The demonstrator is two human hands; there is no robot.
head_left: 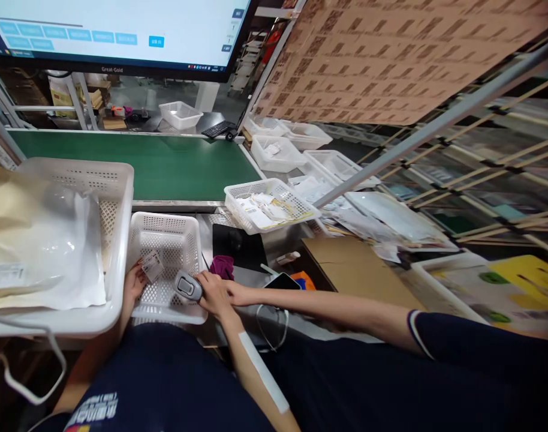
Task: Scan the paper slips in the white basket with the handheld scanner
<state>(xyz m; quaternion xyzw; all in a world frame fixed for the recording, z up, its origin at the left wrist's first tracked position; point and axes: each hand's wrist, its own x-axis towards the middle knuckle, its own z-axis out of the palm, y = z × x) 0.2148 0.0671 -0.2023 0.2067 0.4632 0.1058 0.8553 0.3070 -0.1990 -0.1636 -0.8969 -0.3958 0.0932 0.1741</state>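
Right grip: the right hand (214, 294) is closed around a grey handheld scanner (188, 286), low and left of centre in the frame.
Left grip: the left hand (134, 283) pinches a small card (151, 265) between its fingertips.
Card to scanner: the card sits just up and left of the scanner's head, near it but not touching.
Basket: both are held over a small white perforated basket (166, 240).
Left of frame: a larger white basket (116, 198) holds clear and tan bags (40, 240).
Behind: a green conveyor belt (157, 165), and a monitor (121, 30) at the upper left.
Centre right: a tray of slips (269, 207) and a flat cardboard sheet (355, 270).
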